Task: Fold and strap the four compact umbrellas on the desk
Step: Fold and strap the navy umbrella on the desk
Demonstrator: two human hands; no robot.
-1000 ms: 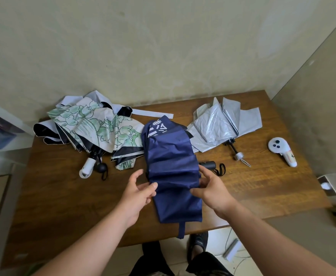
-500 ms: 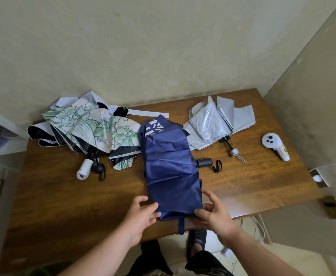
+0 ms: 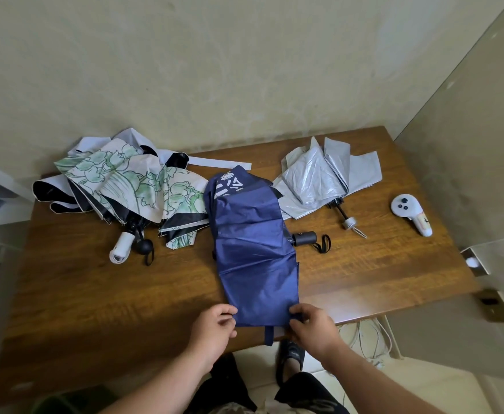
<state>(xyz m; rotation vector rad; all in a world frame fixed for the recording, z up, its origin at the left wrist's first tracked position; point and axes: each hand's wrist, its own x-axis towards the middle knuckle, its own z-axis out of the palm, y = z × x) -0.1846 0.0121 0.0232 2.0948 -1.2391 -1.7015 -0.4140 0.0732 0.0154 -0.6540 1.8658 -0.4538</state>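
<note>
Both hands pinch the near hem of the navy umbrella (image 3: 253, 258) at the desk's (image 3: 95, 294) near edge; left hand (image 3: 214, 325) w/ curled fingers on the hem's left corner, right hand (image 3: 312, 327) w/ thumb and fingers closed on the right corner; navy strap (image 3: 269, 335) hangs off the edge btw. the two hands; canopy runs from the grip away toward the desk's middle, flattened in pleats, white lettering at its far end; its black handle (image 3: 304, 239) w/ wrist loop sticks out on the right side, resting on the wood.

Further back on the left: floral umbrella (image 3: 143, 186), green-on-white w/ black lining, crumpled and unfolded, touching the navy canopy's left side; white handle (image 3: 122, 248) and a black handle (image 3: 144, 245) lie side by side in front of it; whether a second canopy lies under the floral one can't tell for sure, though pale fabric shows behind it; toward the far right corner: silver umbrella (image 3: 325, 177), loosely collapsed, shaft and small handle pointing toward the near edge; white controller (image 3: 410, 213) near the right edge, well apart from the umbrellas.
</note>
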